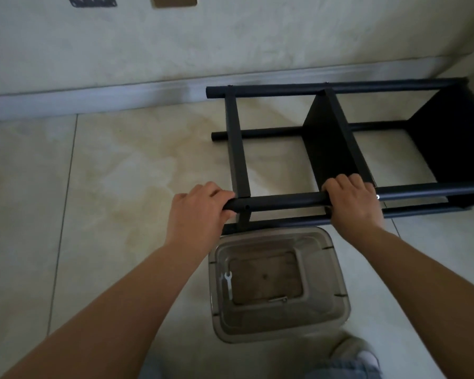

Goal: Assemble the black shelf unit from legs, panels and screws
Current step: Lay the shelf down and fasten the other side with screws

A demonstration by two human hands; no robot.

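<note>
The black shelf unit (337,132) lies on its side on the tiled floor, its tube legs running left to right and its panels standing across them. My left hand (200,212) grips the left end of the near upper leg (282,201). My right hand (353,201) grips the same leg further right, where the middle panel (326,143) meets it. A screw hole shows in the leg just right of my left hand. A small silver wrench (228,285) lies inside the clear plastic bin (337,318) below the shelf.
The wall and its grey baseboard (93,97) run close behind the shelf. The clear bin sits on the floor between me and the shelf. My knee in jeans (348,362) shows at the bottom. Bare tiles stretch to the left.
</note>
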